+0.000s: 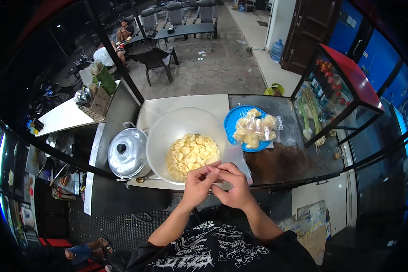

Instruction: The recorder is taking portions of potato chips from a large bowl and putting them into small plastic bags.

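Note:
My left hand (198, 183) and my right hand (233, 186) meet just in front of a large clear bowl (163, 131) holding pale yellow chips (191, 155). Both pinch the mouth of a thin clear plastic bag (235, 156) that lies over the counter edge beside the bowl. To the right of the bowl, a blue plastic plate (233, 120) carries several filled clear bags of chips (255, 129).
A metal pot with a lid (127, 153) stands left of the bowl. A glass display case with a red top (335, 95) holds vegetables at the right. A white table with a utensil basket (93, 102) lies far left. Beyond, people sit by dark chairs and tables (156, 56) on a tiled floor.

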`<action>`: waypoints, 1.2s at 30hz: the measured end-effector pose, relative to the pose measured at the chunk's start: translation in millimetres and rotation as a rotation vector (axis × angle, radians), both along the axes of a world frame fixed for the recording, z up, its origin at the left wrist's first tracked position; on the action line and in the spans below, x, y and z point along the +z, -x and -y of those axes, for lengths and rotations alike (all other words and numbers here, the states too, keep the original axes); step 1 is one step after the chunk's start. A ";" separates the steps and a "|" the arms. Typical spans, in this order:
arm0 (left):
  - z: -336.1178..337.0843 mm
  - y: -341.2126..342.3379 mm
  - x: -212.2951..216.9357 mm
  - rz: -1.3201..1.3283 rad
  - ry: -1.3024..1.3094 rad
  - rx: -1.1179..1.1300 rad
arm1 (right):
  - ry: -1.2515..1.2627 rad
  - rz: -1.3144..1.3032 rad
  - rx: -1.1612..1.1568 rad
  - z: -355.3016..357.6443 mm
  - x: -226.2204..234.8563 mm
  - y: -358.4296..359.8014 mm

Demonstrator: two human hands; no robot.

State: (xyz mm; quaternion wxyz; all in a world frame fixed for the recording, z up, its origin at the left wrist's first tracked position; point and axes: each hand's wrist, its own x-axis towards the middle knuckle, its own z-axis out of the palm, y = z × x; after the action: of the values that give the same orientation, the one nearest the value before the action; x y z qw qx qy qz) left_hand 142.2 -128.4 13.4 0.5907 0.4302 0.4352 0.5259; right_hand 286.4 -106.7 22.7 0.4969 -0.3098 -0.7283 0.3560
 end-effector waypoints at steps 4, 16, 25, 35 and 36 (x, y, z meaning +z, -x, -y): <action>-6.0 26.1 1.2 0.130 0.037 0.058 | 0.011 0.037 -0.111 -5.7 -0.8 29.2; -28.3 102.5 -10.7 -0.090 -0.046 0.224 | 0.176 0.004 -0.171 -15.2 -15.7 107.6; -34.6 153.7 -22.0 -0.041 -0.059 0.089 | 0.409 0.195 -0.081 -3.6 -2.7 146.9; -39.7 188.7 -22.5 0.144 -0.078 -0.245 | 0.679 -0.207 0.123 -14.7 -12.5 154.6; -40.3 188.4 -22.9 0.145 -0.081 -0.254 | 0.706 -0.231 0.128 -15.0 -12.9 154.5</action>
State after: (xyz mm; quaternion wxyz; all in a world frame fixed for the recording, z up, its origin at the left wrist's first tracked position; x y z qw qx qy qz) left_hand -46.1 -88.2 -9.5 0.6646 0.4660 0.3121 0.4938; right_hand 132.0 -91.6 9.8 0.4149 -0.3737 -0.5179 0.6480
